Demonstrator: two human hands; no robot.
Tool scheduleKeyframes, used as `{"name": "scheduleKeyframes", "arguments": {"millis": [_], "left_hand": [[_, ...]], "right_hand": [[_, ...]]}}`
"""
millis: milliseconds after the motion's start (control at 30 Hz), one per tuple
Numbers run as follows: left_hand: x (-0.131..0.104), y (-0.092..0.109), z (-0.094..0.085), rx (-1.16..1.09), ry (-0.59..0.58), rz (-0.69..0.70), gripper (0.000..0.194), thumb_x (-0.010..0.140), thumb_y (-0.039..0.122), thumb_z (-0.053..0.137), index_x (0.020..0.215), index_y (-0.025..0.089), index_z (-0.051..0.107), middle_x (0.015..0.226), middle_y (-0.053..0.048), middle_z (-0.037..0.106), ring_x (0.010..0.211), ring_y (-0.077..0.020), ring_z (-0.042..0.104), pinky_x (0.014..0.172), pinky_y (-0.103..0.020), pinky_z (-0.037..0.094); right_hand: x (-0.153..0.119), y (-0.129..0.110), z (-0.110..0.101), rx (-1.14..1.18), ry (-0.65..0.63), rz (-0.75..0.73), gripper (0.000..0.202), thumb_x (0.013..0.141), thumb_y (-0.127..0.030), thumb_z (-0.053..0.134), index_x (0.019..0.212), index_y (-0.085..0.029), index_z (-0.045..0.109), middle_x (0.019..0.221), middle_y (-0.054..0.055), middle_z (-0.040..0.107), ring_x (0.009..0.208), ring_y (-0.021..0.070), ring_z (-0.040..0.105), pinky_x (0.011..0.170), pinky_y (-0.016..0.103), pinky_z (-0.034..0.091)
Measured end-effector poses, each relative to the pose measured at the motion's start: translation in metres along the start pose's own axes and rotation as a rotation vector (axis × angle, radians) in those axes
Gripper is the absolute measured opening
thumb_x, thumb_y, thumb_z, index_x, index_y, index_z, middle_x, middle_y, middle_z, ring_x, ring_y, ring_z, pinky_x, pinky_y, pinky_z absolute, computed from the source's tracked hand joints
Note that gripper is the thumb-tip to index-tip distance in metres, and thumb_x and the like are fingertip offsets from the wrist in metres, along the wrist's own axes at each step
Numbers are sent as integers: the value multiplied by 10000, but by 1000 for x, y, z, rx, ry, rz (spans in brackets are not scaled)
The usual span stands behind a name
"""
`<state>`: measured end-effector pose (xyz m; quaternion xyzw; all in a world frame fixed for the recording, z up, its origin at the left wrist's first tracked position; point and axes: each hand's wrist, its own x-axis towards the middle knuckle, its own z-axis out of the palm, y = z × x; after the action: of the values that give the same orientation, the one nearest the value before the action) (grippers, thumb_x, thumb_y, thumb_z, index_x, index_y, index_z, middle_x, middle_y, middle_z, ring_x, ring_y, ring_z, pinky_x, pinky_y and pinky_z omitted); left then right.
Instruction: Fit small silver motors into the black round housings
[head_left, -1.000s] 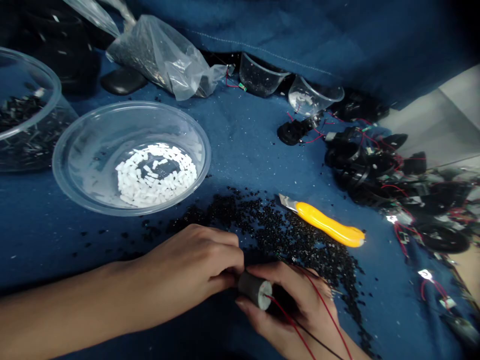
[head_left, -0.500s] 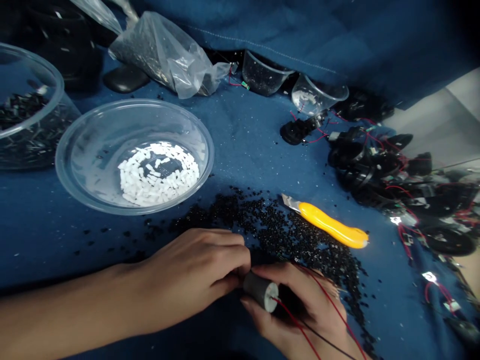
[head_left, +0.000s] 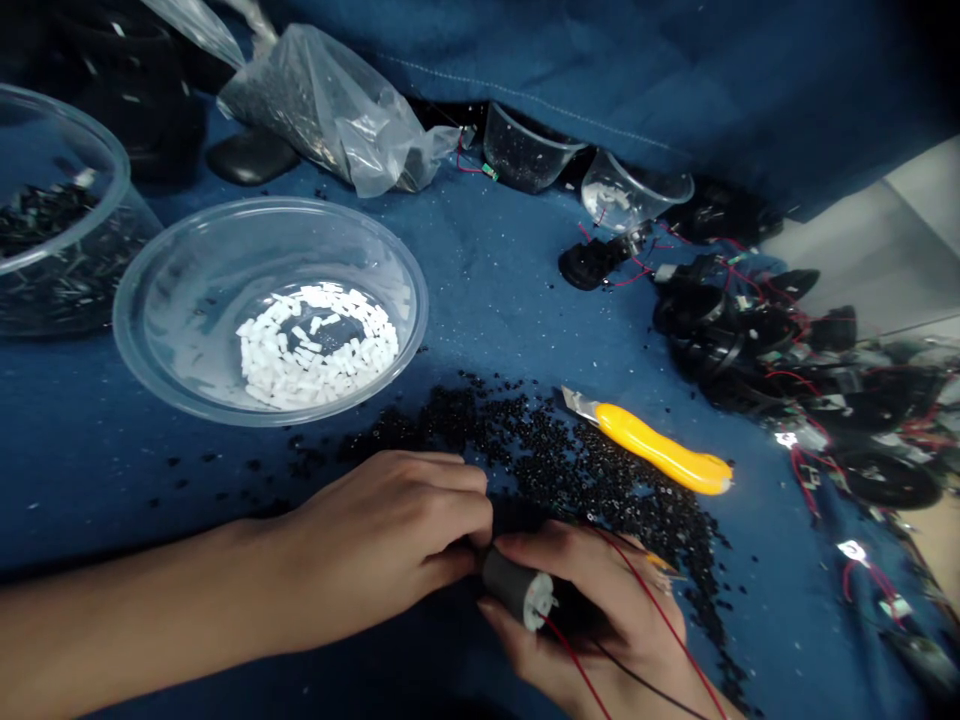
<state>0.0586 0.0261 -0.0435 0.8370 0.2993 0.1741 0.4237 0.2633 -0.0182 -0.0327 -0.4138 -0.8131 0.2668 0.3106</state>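
A small grey cylindrical motor (head_left: 517,585) lies between the thumb and forefinger of my right hand (head_left: 600,605). Its pale end, with a metal tab and a red wire, faces right. Red and black wires (head_left: 637,675) trail over and below that hand. A thin pointed tool with an orange part (head_left: 664,566) sticks out past the right-hand fingers; its rest is hidden. My left hand (head_left: 416,525) is closed in a pinch at the motor's left end, and whatever its fingertips hold is hidden. Many tiny black rings (head_left: 540,450) are scattered just beyond both hands.
A yellow-handled utility knife (head_left: 660,448) lies on the rings, blade leftward. Left stand a clear bowl (head_left: 161,370) of white tube pieces and a tub (head_left: 120,230) of black pieces. A plastic bag (head_left: 322,100) lies behind. Wired black parts (head_left: 720,330) heap at right.
The motor has turned slightly in my right hand, so a metal tab on its end now shows. Both hands have shifted a little left, and the orange tool part has come into view.
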Motion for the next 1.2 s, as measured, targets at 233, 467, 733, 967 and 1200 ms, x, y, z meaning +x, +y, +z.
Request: {"name": "scheduleKeyframes", "arguments": {"millis": [233,467,733,967,1200], "left_hand": [[-2,-1,1,-39,26,6,205,811,17,623,710,167,526,748,51,557,728,-83,524,643,-207,342],[1,-1,0,-47,48,19,217,774,-20,640,705,163,545,731,52,564,713,-77,527,632,-195,342],[-1,0,1,-23,54,15,216,769,-15,646,701,161,541,719,52,550,697,-83,515,617,-208,332],[-2,-2,1,-52,33,25,217,797,6,658,713,166,538,723,58,539,689,-82,493,623,-217,323],[-1,-2,1,-55,33,37,218,796,-8,647,708,164,544,710,56,530,685,-82,486,615,-215,322]], "right_hand": [[-3,3,-6,-17,-125,-36,297,816,-211,703,1088,-195,585,720,-38,618,569,108,578,537,255,434],[-6,4,-8,-24,-143,-39,321,833,-229,705,1123,-200,570,749,-30,616,616,119,589,586,258,456],[1,-1,-5,-3,-96,-7,211,881,-278,668,1044,-177,578,780,-22,669,650,103,622,629,219,496],[-5,-4,-3,-8,-130,29,251,883,-257,662,1105,-194,564,811,-25,653,680,113,627,658,240,505],[-7,-14,-14,-153,-281,77,369,884,-258,648,1231,-214,531,993,32,693,850,178,682,743,286,549]]}}
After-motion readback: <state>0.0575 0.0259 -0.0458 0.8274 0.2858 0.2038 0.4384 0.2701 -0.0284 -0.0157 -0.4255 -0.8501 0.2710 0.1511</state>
